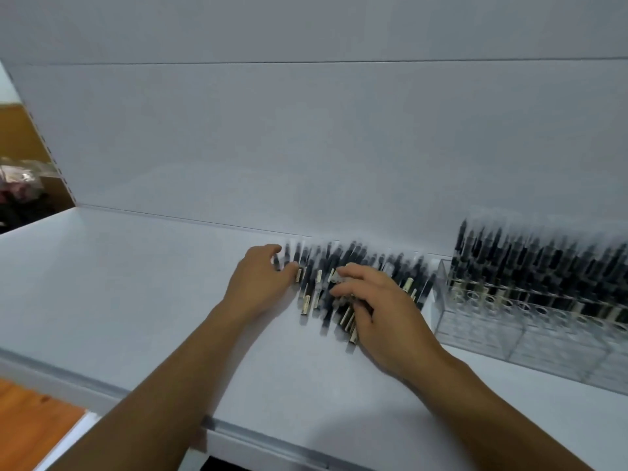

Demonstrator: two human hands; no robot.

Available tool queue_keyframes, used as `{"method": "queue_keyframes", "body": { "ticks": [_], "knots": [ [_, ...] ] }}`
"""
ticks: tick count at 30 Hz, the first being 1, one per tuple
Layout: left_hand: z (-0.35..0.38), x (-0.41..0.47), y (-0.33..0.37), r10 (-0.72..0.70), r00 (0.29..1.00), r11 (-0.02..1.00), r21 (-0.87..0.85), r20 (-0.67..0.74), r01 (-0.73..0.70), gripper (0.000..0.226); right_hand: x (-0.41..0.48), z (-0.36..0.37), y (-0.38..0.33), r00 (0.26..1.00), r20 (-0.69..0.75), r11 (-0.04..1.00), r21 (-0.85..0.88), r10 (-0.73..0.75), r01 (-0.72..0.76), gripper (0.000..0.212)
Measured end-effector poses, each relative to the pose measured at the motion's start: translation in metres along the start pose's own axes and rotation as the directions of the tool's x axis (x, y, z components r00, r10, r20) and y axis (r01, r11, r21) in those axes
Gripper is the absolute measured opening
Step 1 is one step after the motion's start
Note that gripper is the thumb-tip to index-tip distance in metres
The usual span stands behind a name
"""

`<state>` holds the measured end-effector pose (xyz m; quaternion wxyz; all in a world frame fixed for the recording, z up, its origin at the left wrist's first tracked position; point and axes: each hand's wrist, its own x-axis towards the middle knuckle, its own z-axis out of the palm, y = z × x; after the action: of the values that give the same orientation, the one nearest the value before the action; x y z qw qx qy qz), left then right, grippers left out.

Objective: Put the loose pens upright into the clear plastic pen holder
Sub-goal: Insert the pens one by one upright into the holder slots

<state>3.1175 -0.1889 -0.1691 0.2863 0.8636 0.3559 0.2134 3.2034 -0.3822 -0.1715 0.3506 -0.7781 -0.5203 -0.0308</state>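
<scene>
Head view. Noting heavy motion blur throughout.

Finding the loose pens [319, 263] heaped flat on the white shelf [136, 283], near the middle, hard against the back panel [306, 147]; dark barrels with pale ends, lying mostly front to back.

Recording the left hand [263, 280] at the left end of the heap, palm down, fingers curled onto the outermost pens, thumb touching one; unable to tell through the blur whether any pen is actually held.

Recording the right hand [384, 311] lying over the right half of the heap, fingers bent across the top, thumb closing in from below, several pens pinched between; more pens showing beneath the palm.

Locating the clear plastic pen holder [509, 338] on the same shelf, just beside the heap on its right, apart from both hands. Seeing upright pens [530, 260] filling its rear rows; round holes in the front rows showing clear.

Registering a wooden floor [27, 423] at lower left.
</scene>
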Motion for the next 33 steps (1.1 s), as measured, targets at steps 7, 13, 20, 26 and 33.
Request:
{"method": "queue_keyframes", "body": {
  "ticks": [7,13,20,26,33],
  "knots": [
    [0.008,0.017,0.013,-0.007,0.999,0.995,0.096,0.050,0.002,0.057,-0.012,-0.005,-0.005,0.996,-0.086,0.951,-0.306,0.023,-0.048,0.040],
    [-0.007,0.034,0.021,-0.133,0.982,0.962,0.257,0.137,0.094,0.018,-0.020,-0.010,-0.008,0.989,-0.021,0.937,-0.316,0.149,-0.148,0.023],
    [-0.009,0.025,0.016,-0.160,0.978,0.985,-0.049,0.132,0.168,0.019,-0.014,-0.006,-0.004,0.978,-0.100,0.979,-0.078,0.181,-0.189,0.022],
    [-0.004,0.022,0.007,-0.250,0.958,0.904,-0.322,0.139,0.282,0.005,-0.012,-0.001,-0.003,0.960,-0.123,0.955,0.191,0.251,-0.225,0.027],
    [-0.001,0.039,0.024,-0.160,0.974,0.978,0.159,0.163,0.134,0.037,-0.013,-0.002,-0.002,0.959,-0.119,0.934,0.285,0.257,-0.215,0.020]
  ]
}}
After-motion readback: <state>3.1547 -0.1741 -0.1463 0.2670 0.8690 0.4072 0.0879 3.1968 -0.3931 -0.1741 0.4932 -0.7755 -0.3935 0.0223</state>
